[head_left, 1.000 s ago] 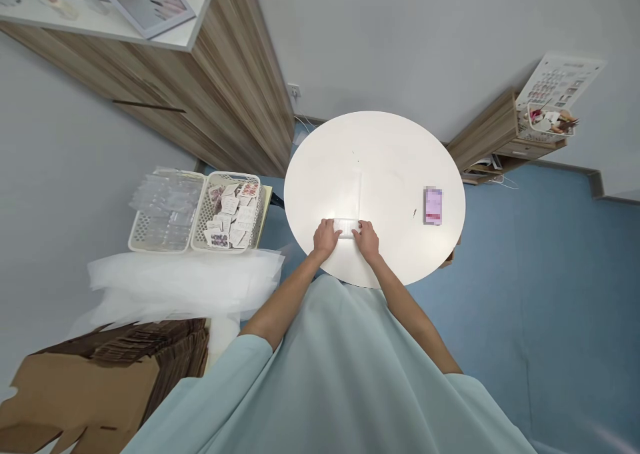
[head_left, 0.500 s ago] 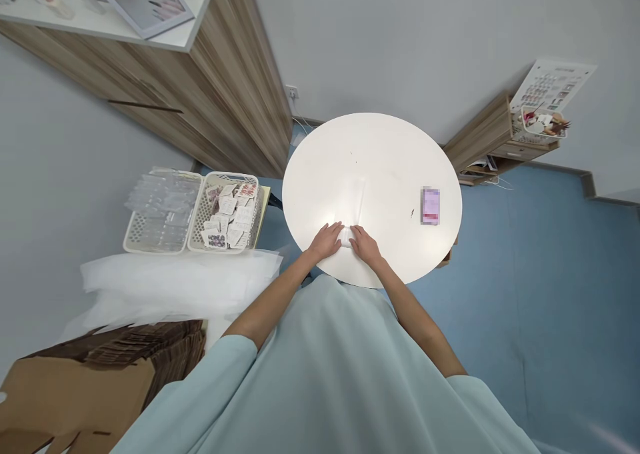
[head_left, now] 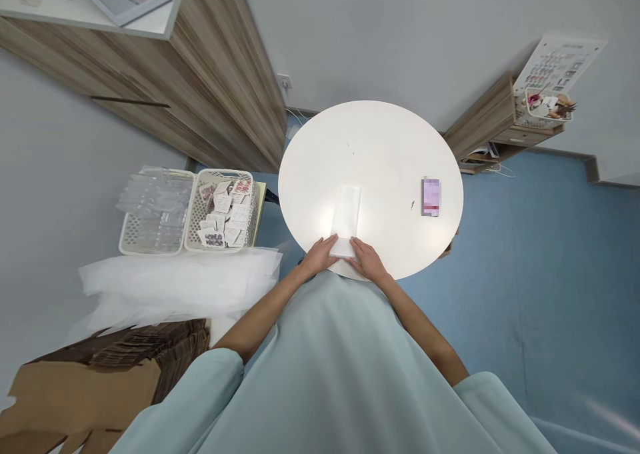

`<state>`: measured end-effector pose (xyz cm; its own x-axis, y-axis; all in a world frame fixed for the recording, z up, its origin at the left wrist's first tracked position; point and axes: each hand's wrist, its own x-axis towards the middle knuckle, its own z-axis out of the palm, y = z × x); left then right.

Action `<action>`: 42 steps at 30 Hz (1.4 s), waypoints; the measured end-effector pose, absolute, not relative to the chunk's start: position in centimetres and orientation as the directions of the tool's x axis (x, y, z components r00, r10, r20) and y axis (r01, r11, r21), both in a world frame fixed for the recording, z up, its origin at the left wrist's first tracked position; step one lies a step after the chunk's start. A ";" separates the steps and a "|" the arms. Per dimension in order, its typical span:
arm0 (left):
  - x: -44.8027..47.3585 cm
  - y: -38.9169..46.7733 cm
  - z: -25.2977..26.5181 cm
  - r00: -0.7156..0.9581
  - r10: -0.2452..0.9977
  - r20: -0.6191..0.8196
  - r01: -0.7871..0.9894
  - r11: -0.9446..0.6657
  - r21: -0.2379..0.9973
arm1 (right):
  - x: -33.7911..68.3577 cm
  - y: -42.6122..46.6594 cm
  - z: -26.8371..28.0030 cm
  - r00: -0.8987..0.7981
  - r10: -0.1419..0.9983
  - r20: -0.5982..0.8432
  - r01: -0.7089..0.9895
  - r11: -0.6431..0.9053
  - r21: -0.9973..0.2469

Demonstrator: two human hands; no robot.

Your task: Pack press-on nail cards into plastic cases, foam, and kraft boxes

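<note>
a pale wrap (head_left: 346, 219) lies by the near edge of a white table (head_left: 390, 147) above blue floor (head_left: 560, 274), left hand (head_left: 320, 255) and right hand (head_left: 369, 261) touching its sides, tbh too small to tell if they're gripping

Left forearm (head_left: 265, 307), right forearm (head_left: 423, 324) bare, converging ahead. Left hand (head_left: 319, 256), right hand (head_left: 369, 261) palm-down, near but apart, fingers (head_left: 326, 243) angled inward.

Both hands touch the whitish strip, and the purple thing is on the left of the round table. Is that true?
No, the purple thing is on the right of the round table, as the head view shows. The left hand and right hand do touch the whitish strip.
</note>
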<state>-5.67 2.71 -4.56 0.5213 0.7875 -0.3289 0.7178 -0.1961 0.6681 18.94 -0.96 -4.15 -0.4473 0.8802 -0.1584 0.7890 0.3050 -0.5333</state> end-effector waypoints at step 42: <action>-4.5 2.8 -4.8 0.561 0.778 -0.283 0.660 -0.214 0.720 | 18.5 -1.6 -4.6 -0.429 0.889 -0.158 0.805 0.297 -0.514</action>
<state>-4.47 2.79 -4.78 0.5610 0.7781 -0.2826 0.6599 -0.2142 0.7202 18.50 -1.62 -4.59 -0.4290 0.8893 -0.1584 0.8049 0.2968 -0.5138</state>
